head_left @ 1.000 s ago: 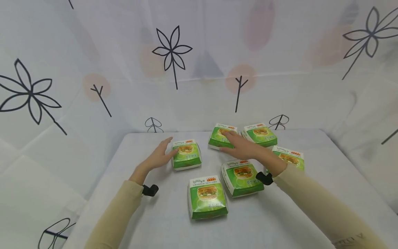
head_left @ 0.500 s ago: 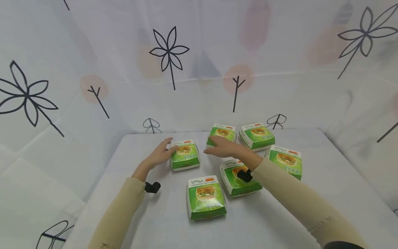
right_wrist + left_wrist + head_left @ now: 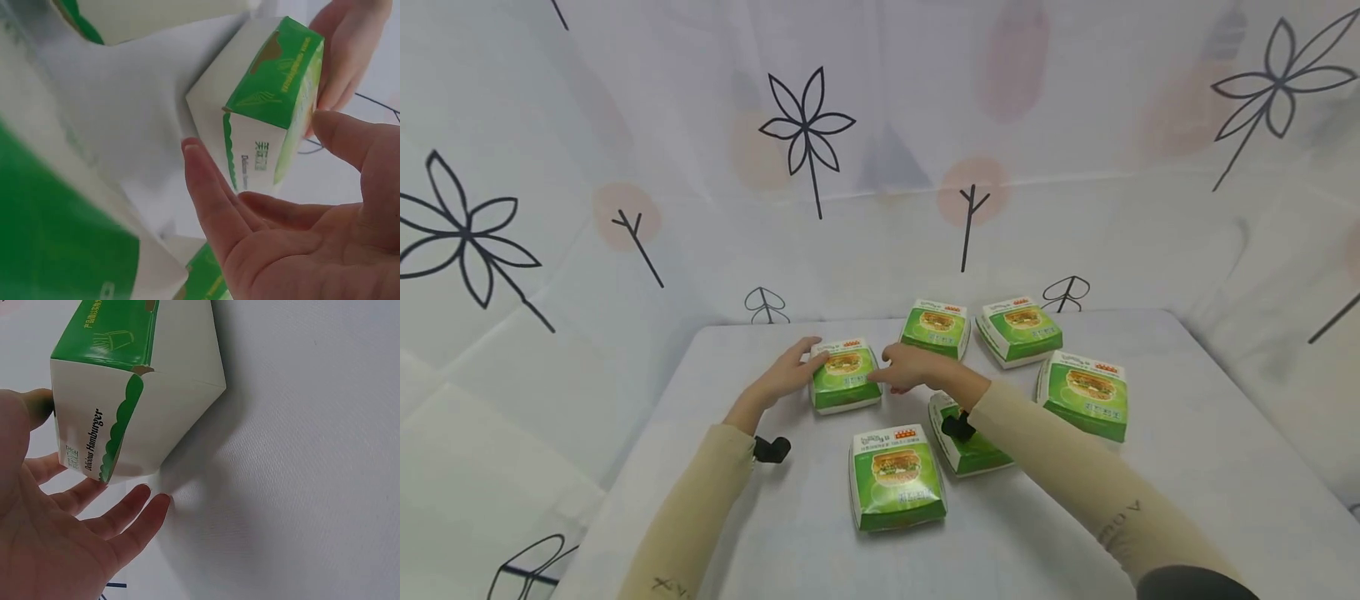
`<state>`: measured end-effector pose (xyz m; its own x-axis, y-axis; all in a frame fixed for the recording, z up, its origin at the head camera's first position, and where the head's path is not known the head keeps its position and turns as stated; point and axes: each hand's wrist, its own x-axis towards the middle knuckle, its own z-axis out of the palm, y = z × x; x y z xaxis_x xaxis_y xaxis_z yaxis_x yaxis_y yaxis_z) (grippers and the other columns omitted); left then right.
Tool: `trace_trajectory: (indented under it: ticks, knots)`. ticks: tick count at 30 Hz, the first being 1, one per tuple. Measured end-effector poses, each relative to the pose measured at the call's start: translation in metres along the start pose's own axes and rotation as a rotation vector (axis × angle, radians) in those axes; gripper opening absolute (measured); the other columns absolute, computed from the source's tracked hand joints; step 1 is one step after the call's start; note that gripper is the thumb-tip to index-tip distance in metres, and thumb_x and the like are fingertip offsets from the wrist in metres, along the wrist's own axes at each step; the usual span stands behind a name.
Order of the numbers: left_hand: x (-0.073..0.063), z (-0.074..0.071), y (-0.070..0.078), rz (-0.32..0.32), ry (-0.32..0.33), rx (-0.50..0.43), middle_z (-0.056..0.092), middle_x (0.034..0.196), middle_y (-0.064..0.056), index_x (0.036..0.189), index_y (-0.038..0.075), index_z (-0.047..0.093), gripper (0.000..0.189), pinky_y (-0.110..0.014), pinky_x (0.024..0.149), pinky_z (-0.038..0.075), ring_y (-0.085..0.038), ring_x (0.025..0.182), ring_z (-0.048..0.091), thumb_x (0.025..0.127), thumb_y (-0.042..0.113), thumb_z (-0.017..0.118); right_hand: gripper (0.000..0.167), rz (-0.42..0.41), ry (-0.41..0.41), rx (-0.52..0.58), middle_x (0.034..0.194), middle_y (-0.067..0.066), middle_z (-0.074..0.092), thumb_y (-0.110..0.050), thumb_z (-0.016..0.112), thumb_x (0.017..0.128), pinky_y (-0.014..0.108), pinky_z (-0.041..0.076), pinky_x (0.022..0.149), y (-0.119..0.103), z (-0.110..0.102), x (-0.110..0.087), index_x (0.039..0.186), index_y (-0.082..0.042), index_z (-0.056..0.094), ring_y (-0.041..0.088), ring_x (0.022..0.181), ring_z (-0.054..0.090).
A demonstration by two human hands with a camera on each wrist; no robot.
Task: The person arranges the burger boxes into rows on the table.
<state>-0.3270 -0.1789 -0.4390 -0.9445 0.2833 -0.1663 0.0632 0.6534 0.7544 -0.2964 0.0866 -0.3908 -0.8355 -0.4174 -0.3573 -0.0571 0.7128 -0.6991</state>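
Note:
A green and white burger box (image 3: 844,383) sits on the table at the back left, between both hands. At its left side is my left hand (image 3: 784,375), the thumb over the top edge. In the left wrist view the left-hand fingers (image 3: 134,528) are loosely spread along the white side wall, two of them off the box. My right hand (image 3: 913,367) has its fingertips at the box's right edge. In the right wrist view the right-hand fingers (image 3: 215,206) extend along the side wall and the thumb lies near the top; whether they touch is unclear.
Several like boxes lie to the right: a front one (image 3: 898,479), one partly under the right forearm (image 3: 970,454), two at the back (image 3: 937,327) (image 3: 1021,327) and one at the right (image 3: 1084,392). A patterned cloth (image 3: 880,208) hangs behind the white table (image 3: 760,533).
My right hand has moved left and slightly down from above the back box to the right side of the left box. The left hand has stayed beside that box.

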Motion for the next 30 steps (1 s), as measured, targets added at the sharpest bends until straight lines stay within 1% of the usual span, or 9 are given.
trace_trajectory:
  ticks: [2, 4, 10, 13, 16, 20, 24, 30]
  knots:
    - [-0.001, 0.001, 0.000, 0.000, 0.002, -0.007, 0.025, 0.166, -0.021, 0.161, 0.016, 0.030, 0.066, -0.064, 0.115, 0.033, -0.047, 0.144, 0.037, 0.107, 0.050, 0.047, 0.067, 0.017, 0.001, 0.019, 0.147, 0.021, 0.049, -0.034, 0.062, 0.103, 0.039, 0.058, 0.089, -0.001, 0.003, 0.003, 0.150, 0.007, 0.040, 0.024, 0.095, 0.068]
    - [-0.001, 0.001, 0.000, 0.007, 0.003, -0.006, 0.025, 0.166, -0.022, 0.161, 0.015, 0.030, 0.066, -0.065, 0.115, 0.032, -0.047, 0.144, 0.037, 0.107, 0.049, 0.047, 0.065, 0.021, 0.002, 0.031, 0.146, 0.022, 0.049, -0.033, 0.063, 0.103, 0.040, 0.058, 0.089, -0.002, 0.005, 0.003, 0.149, 0.007, 0.041, 0.025, 0.094, 0.068]
    - [0.000, 0.002, 0.001, 0.018, 0.008, -0.011, 0.027, 0.165, -0.022, 0.159, 0.013, 0.034, 0.063, -0.064, 0.115, 0.033, -0.047, 0.144, 0.038, 0.107, 0.047, 0.047, 0.060, 0.018, -0.001, 0.044, 0.134, 0.020, 0.057, -0.032, 0.062, 0.103, 0.040, 0.059, 0.088, -0.001, 0.007, 0.008, 0.146, 0.007, 0.045, 0.026, 0.094, 0.069]
    - [0.001, 0.003, 0.000, 0.011, 0.012, -0.014, 0.029, 0.164, -0.021, 0.157, 0.014, 0.037, 0.061, -0.063, 0.115, 0.034, -0.046, 0.144, 0.038, 0.107, 0.047, 0.048, 0.057, 0.013, -0.007, 0.056, 0.127, 0.018, 0.060, -0.030, 0.062, 0.104, 0.039, 0.059, 0.088, -0.001, 0.007, 0.011, 0.144, 0.008, 0.046, 0.026, 0.093, 0.070]
    - [0.001, 0.004, -0.001, -0.006, 0.015, -0.007, 0.030, 0.164, -0.020, 0.156, 0.015, 0.038, 0.062, -0.063, 0.114, 0.035, -0.045, 0.143, 0.039, 0.106, 0.049, 0.048, 0.056, 0.005, -0.009, 0.060, 0.125, 0.019, 0.061, -0.027, 0.061, 0.104, 0.040, 0.059, 0.088, -0.001, 0.007, 0.012, 0.143, 0.009, 0.047, 0.027, 0.092, 0.070]
    - [-0.001, 0.005, -0.001, -0.018, 0.018, -0.001, 0.031, 0.164, -0.019, 0.156, 0.015, 0.039, 0.063, -0.063, 0.114, 0.036, -0.045, 0.143, 0.040, 0.106, 0.052, 0.048, 0.055, 0.003, 0.004, 0.055, 0.127, 0.020, 0.060, -0.026, 0.062, 0.103, 0.040, 0.059, 0.089, -0.002, 0.007, 0.012, 0.143, 0.010, 0.047, 0.025, 0.089, 0.070]
    - [-0.004, 0.005, 0.000, -0.017, 0.028, 0.010, 0.033, 0.163, -0.019, 0.155, 0.014, 0.040, 0.063, -0.063, 0.114, 0.036, -0.044, 0.143, 0.041, 0.106, 0.052, 0.049, 0.055, 0.002, 0.010, 0.052, 0.131, 0.021, 0.058, -0.025, 0.063, 0.103, 0.039, 0.059, 0.088, -0.002, 0.007, 0.012, 0.142, 0.009, 0.048, 0.023, 0.087, 0.069]
    - [-0.011, 0.005, 0.005, -0.039, 0.039, 0.029, 0.036, 0.161, -0.020, 0.154, 0.013, 0.041, 0.062, -0.063, 0.113, 0.036, -0.044, 0.143, 0.040, 0.106, 0.051, 0.048, 0.055, 0.004, 0.011, 0.054, 0.135, 0.021, 0.056, -0.027, 0.062, 0.103, 0.038, 0.059, 0.088, -0.001, 0.005, 0.011, 0.143, 0.008, 0.048, 0.023, 0.091, 0.068]
